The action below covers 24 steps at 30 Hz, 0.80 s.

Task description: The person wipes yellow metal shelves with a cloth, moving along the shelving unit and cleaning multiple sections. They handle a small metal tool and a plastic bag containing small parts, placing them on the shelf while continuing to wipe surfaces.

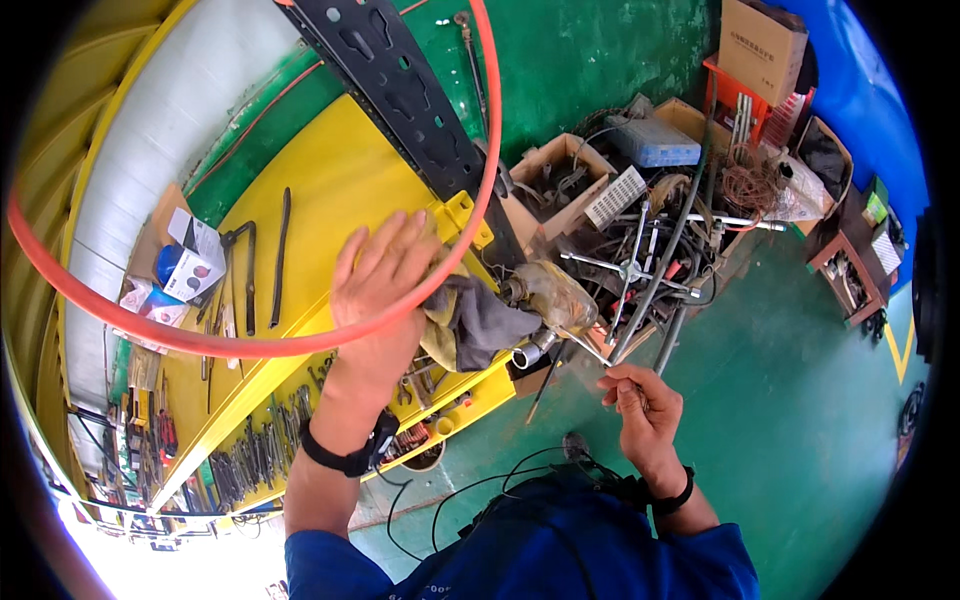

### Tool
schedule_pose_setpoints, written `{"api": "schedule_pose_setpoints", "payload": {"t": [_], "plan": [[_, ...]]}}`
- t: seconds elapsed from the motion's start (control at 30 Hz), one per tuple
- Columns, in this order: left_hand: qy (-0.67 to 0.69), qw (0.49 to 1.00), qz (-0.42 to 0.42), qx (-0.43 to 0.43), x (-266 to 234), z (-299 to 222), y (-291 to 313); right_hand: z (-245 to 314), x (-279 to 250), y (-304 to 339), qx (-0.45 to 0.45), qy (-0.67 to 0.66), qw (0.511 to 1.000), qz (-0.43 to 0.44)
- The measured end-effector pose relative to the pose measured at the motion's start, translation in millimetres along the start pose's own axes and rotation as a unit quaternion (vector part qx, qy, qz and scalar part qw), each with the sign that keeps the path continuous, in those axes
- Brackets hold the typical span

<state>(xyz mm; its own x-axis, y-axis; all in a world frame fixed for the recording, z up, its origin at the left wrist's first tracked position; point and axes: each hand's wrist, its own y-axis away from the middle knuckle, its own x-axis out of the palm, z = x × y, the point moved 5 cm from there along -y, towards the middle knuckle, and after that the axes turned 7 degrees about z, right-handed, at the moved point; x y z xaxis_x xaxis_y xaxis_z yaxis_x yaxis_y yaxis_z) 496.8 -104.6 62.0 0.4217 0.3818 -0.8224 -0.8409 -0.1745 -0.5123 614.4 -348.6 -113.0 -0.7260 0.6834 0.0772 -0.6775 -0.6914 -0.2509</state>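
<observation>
Two hands working: right hand's (648, 412) grip clenching metal rod (586, 347), its far end pointing toward grey rag (490, 322); left hand (376, 278) spreading open. Rod not yet set down; finished share unclear.

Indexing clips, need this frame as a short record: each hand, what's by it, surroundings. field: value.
left hand: spread, back toward camera; contact underneath unclear
right hand: closed on a thin metal rod
beside left hand: crumpled grey cloth
across view: red hose, passing in front of the left hand
left side: yellow panel with a dark straight bar on it; row of wrenches lower down
beyond right hand: cross-shaped wrench among piled metal parts
floor: green
</observation>
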Motion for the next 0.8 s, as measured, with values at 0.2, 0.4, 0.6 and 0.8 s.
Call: {"api": "schedule_pose_setpoints", "payload": {"t": [0.2, 0.4, 0.6, 0.8], "plan": [[0.085, 0.996, 0.0, -0.039, -4.2, -9.7, -32.7, -8.6, 1.4, -4.0, 0.017, -0.023, 1.0, 0.004], [0.002, 1.0, 0.005, -0.009, -8.6, -5.0, -16.6, -2.9, -7.9, -8.3, 0.008, -0.002, 1.0, 0.012], [0.055, 0.998, -0.008, -0.022, -4.5, -8.7, -29.3, 0.3, -7.7, -10.2, 0.013, -0.004, 1.0, 0.013], [-0.047, 0.999, 0.012, 0.009, -1.3, -1.7, -2.2, 4.8, -13.0, -6.5, -0.015, 0.001, 1.0, 0.01]]}}
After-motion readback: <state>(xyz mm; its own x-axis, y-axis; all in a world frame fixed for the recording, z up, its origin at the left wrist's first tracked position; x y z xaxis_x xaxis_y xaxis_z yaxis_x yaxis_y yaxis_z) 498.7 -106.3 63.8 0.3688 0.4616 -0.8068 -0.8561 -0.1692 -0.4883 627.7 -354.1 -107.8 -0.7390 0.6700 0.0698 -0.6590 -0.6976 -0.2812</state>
